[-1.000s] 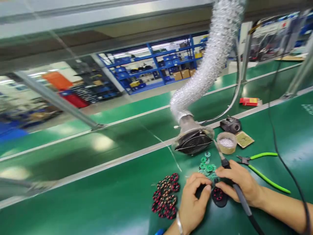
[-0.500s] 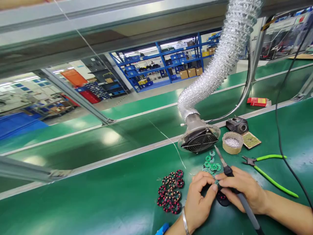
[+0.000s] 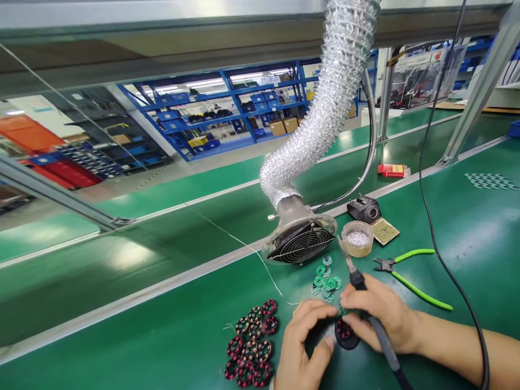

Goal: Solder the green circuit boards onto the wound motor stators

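Biggest thing here is the green bench [image 3: 134, 330], running across most of the frame, with a fat silver duct [image 3: 309, 135] dropping from top centre down to a fan hood [image 3: 303, 244] mid-frame. Below that, lower right, the right hand [image 3: 384, 314] has its fingers wrapped around a soldering iron [image 3: 357, 280], tip angled up and left. The left hand [image 3: 303, 346] sits at bottom centre, index finger and thumb spread around a dark gap; honestly can't tell if they're gripping anything in there. Green-handled pliers [image 3: 390, 265] lie splayed just right of the right hand, and a pile of wound rings [image 3: 249, 351], some pink and some copper, sits left of the left hand. Up past the iron's tip there's a round tub [image 3: 359, 251] of silvery bits, right next to a black holder [image 3: 363, 209]. A loose bunch of little green boards [image 3: 328, 284] lies under the fan, just above the fingers. Between the two hands is a round black base [image 3: 346, 342] with a pink-and-black ring [image 3: 344, 328] on it, just below the right fingertips. Smallest is a tiny green piece [image 3: 342, 311] right between the two index fingertips, too blurred to say which one has it.
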{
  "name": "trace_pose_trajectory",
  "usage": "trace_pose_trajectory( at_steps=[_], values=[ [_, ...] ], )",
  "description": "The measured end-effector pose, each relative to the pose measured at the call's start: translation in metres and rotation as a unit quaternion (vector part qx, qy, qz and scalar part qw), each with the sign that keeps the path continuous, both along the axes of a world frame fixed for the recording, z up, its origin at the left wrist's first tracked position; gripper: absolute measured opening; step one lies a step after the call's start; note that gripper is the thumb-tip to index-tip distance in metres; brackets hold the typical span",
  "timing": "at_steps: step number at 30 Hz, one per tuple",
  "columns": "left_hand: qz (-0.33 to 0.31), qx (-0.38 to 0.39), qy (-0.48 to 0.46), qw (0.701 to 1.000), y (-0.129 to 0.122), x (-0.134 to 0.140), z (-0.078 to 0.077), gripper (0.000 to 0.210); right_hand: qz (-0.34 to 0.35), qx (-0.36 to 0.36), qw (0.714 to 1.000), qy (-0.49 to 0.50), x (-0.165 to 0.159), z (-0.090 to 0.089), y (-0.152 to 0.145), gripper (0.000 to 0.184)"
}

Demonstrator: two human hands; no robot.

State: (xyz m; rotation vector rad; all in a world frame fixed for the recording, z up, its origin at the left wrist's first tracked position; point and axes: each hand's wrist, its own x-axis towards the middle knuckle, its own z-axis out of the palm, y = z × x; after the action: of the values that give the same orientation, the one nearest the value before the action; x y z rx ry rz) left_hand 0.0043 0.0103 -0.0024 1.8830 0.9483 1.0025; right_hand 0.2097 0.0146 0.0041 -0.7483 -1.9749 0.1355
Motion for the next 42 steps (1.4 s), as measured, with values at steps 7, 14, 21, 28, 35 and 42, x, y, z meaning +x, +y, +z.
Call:
trace_pose_trajectory(
  at_steps=[7, 14, 21, 28, 35, 42],
  values=[
    [-0.016, -0.029, 0.167, 0.985, -0.002, 0.008, 0.005, 0.047, -0.012, -0.086, 0.996, -0.005, 0.036, 0.007, 0.014, 0.035],
    [0.055, -0.065, 0.179, 0.98, -0.007, 0.021, -0.002, 0.03, 0.064, -0.16, 0.983, -0.069, 0.034, 0.004, 0.013, 0.036],
    [0.059, -0.038, 0.175, 0.982, -0.013, 0.015, -0.006, 0.037, 0.177, -0.271, 0.944, -0.061, 0.02, 0.005, 0.009, 0.038],
    [0.043, -0.039, 0.17, 0.984, -0.012, 0.001, -0.003, 0.022, 0.23, -0.297, 0.924, -0.078, 0.01, 0.007, 0.012, 0.04],
    [0.038, -0.043, 0.156, 0.986, -0.01, 0.001, -0.003, 0.013, 0.235, -0.238, 0.937, -0.101, 0.009, 0.011, 0.012, 0.036],
    [0.032, -0.033, 0.137, 0.99, -0.011, -0.001, -0.005, 0.009, 0.209, -0.197, 0.944, -0.163, 0.006, 0.019, 0.011, 0.036]
  ],
)
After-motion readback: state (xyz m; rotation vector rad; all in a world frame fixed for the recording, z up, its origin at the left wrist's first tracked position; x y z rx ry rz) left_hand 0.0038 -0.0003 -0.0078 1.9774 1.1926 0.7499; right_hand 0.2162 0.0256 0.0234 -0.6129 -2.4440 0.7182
